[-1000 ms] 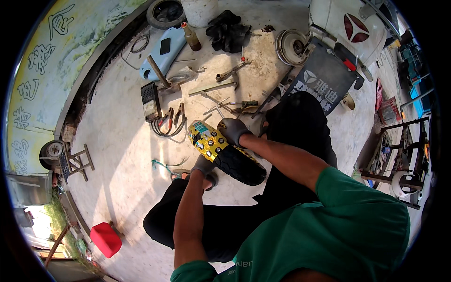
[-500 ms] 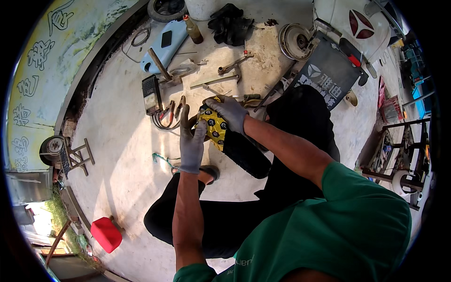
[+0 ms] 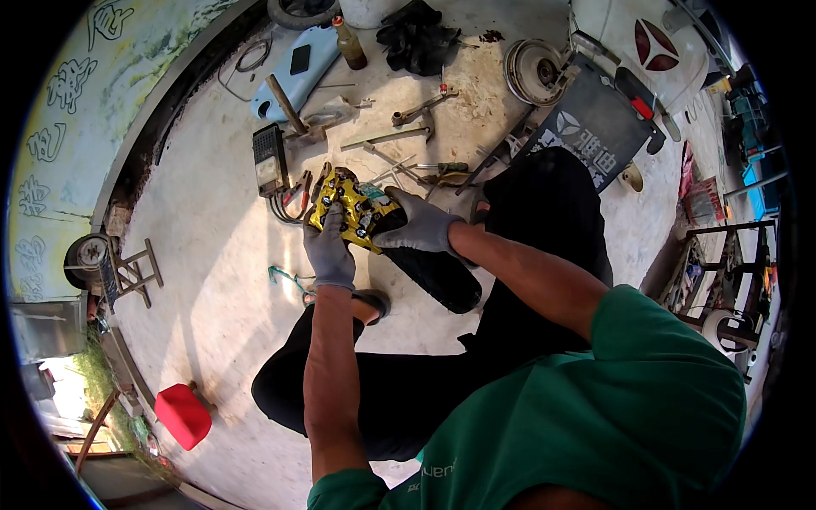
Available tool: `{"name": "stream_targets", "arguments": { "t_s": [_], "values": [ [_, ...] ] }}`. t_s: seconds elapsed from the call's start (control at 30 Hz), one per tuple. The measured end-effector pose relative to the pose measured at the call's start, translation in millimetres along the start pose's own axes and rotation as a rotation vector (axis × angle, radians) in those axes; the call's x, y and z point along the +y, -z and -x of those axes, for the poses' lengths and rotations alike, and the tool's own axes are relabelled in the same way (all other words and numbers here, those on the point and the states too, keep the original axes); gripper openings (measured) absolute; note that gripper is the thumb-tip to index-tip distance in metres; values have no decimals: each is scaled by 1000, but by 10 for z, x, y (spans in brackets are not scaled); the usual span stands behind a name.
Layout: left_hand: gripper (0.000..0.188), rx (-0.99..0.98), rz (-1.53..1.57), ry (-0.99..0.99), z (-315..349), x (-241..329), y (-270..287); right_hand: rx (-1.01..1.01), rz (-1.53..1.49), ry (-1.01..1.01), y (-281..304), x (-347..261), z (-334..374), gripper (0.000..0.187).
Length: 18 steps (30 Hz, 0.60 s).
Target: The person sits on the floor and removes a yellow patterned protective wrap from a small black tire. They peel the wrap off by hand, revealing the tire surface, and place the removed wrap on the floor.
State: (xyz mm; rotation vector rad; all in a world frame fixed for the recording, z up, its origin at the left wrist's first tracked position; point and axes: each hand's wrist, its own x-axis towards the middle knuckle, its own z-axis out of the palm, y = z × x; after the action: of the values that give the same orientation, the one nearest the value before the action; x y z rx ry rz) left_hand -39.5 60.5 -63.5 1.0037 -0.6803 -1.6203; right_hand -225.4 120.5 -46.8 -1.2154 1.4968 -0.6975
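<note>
Both my hands wear grey gloves and hold a black tyre (image 3: pixel 435 277) in front of my legs, over the floor. A yellow plastic wrapper (image 3: pixel 344 204) with a dark repeated pattern covers its far end, crumpled and loose. My left hand (image 3: pixel 330 253) grips the wrapper from its left side, thumb lying on top. My right hand (image 3: pixel 422 224) is wrapped round the tyre where the yellow plastic ends and black rubber shows. The near part of the tyre is bare. Fingers under the tyre are hidden.
Beyond my hands lie a hammer (image 3: pixel 286 105), a black box (image 3: pixel 270 161) with clamp cables, wrenches (image 3: pixel 422 106) and a screwdriver (image 3: pixel 442 167). A blue panel (image 3: pixel 293 72) and a bottle (image 3: pixel 349 44) are farther off. A scooter (image 3: pixel 586 123) stands right; a red container (image 3: pixel 183 416) sits left.
My left hand has moved left and slightly nearer, spreading the yellow wrapper wider and more crumpled. My right hand has shifted nearer along the tyre, baring black rubber beside it.
</note>
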Motion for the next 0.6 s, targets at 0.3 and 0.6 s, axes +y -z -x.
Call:
{"name": "stream_targets", "arguments": {
  "t_s": [0.3, 0.6],
  "values": [
    [32, 228, -1235, -159, -221, -600, 1150, 8, -88, -113, 156, -32, 33, 92],
    [35, -224, -1005, -181, 73, -1244, 604, 135, -314, -348, -19, 471, -216, 58]
  ]
}}
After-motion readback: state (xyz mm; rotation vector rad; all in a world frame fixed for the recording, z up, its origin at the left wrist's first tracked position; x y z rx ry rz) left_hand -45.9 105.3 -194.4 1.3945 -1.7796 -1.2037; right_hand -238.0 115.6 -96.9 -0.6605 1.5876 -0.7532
